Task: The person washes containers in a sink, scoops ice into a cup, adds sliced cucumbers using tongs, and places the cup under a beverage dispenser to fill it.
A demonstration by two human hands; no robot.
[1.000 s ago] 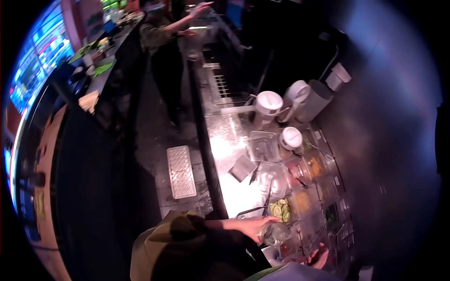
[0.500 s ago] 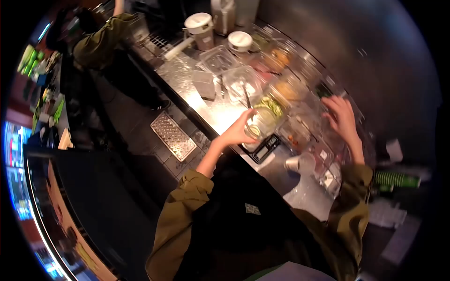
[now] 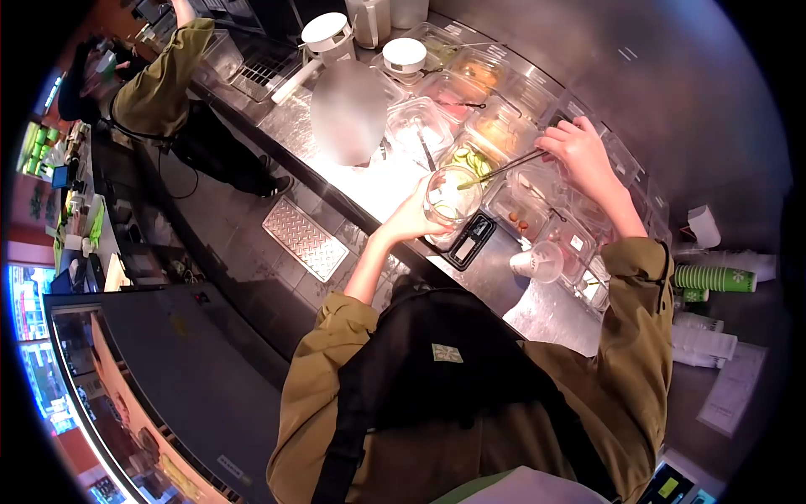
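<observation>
My left hand is wrapped round a clear plastic cup, held just above the counter edge beside a black scale. Pale pieces show inside the cup. Long, thin metal tongs are gripped in my right hand. Their tips reach over the cup's rim with something green at the end. Right behind the cup stands a clear container of green slices. Another clear cup lies tilted on the counter to the right of the scale.
Several clear food containers line the back of the counter. White-lidded tubs stand at the far end. Stacked green cups jut out at the right. A co-worker stands at the far left, near a metal floor plate.
My right hand, empty before, now holds tongs and has moved left with them over the cup. My left hand has raised the cup off the scale area, which now shows more.
</observation>
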